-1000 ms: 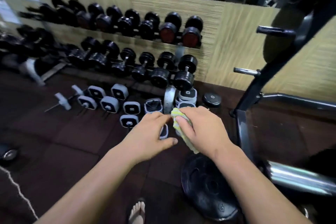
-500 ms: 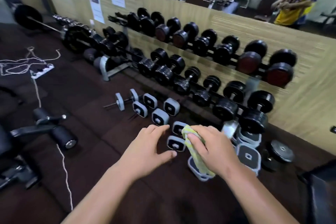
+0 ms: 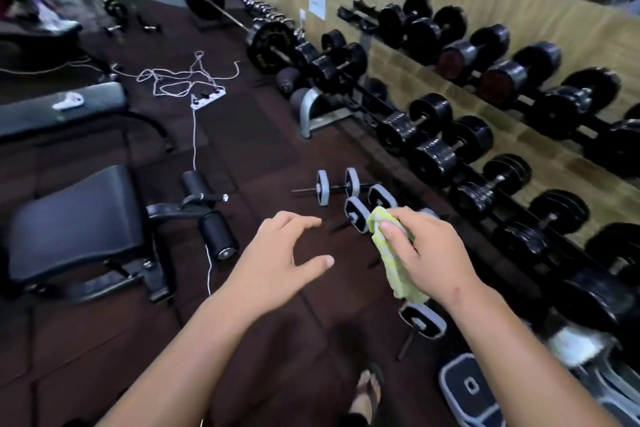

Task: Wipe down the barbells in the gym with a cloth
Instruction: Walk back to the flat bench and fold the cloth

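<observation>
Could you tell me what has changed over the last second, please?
The view has swung left along the dumbbell rack, bringing the loaded barbell, a bench and a white cord into sight. The left hand has opened and drawn away from the cloth. The right hand still grips the cloth; nothing has been wiped.

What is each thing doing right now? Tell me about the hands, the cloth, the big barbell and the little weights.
Left hand: open, empty, fingers spread.
Right hand: closed on the cloth.
Cloth: bunched, hanging from the right hand.
Barbell: loaded with plates, resting by the wall, untouched.
Small grey dumbbells: lying on the floor.
</observation>
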